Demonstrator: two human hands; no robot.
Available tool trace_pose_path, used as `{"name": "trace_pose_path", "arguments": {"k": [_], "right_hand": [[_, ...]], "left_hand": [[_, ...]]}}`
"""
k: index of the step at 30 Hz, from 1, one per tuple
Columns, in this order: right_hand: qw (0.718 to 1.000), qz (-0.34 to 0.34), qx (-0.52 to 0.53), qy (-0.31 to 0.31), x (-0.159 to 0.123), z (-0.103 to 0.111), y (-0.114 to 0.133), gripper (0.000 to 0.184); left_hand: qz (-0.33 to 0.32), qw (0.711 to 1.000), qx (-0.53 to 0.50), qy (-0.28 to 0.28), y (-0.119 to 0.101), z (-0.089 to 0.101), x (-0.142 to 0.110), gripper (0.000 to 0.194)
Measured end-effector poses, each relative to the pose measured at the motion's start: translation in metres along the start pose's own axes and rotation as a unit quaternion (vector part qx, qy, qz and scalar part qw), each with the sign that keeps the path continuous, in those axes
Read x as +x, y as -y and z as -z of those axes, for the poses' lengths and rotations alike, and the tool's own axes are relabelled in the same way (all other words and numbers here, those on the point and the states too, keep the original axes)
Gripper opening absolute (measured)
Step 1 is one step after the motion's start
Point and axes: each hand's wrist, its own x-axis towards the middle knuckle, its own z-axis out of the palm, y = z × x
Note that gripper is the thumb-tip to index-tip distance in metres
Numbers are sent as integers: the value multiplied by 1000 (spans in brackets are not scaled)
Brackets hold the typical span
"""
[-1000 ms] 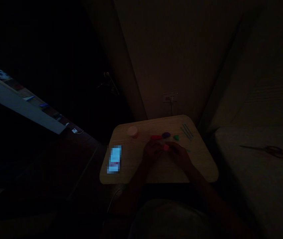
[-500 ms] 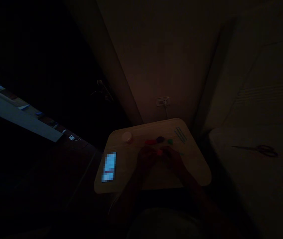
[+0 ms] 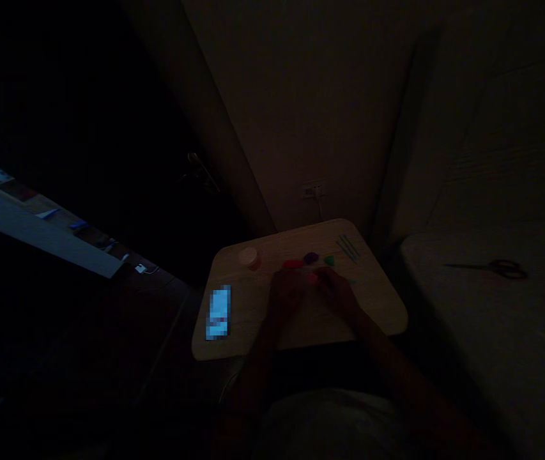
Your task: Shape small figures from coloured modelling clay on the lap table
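The room is very dark, so finger detail is faint. Over the middle of a small wooden table (image 3: 248, 332), my left hand (image 3: 286, 292) and my right hand (image 3: 338, 292) meet around a pinkish-red lump of modelling clay (image 3: 312, 278). Fingers of both hands close on it from either side. Just beyond them lie a red clay piece (image 3: 293, 263), a purple clay lump (image 3: 311, 257) and a green clay lump (image 3: 330, 260). Farther right are several thin sticks (image 3: 347, 248). A round lidded tub (image 3: 250, 258) stands at the far left of the tabletop.
A lit phone (image 3: 218, 313), pixelated, lies on the table's left side. Scissors (image 3: 506, 268) rest on a pale surface (image 3: 473, 319) to the right. Behind the table is a wall socket (image 3: 314, 189) with a plugged-in cable. A dark door with a handle (image 3: 202, 171) is at left.
The camera view has shifted slightly, so the table sits a little higher and to the right. Both hands stay at the pinkish-red clay, with small finger shifts.
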Motion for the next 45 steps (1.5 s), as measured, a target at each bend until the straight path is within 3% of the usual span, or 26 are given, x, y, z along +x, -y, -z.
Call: {"name": "trace_pose_path", "arguments": {"k": [9,17,29,37,45], "right_hand": [[1000,21,-23,2,1,-2,1,22],[999,24,-35,1,-1,1,4,24],[995,49,-88,4,-1,-3,-5,23],[994,44,-101,-13,-1,-2,-6,36],[993,44,-92,-56,0,-2,-3,17]], "left_hand": [[65,997,-37,-9,2,3,-12,24],[47,996,-79,0,3,1,-14,40],[84,989,-123,-19,-4,5,-11,24],[89,988,-126,-28,-4,4,-10,23],[161,970,-182,-26,-1,4,-11,24]]}}
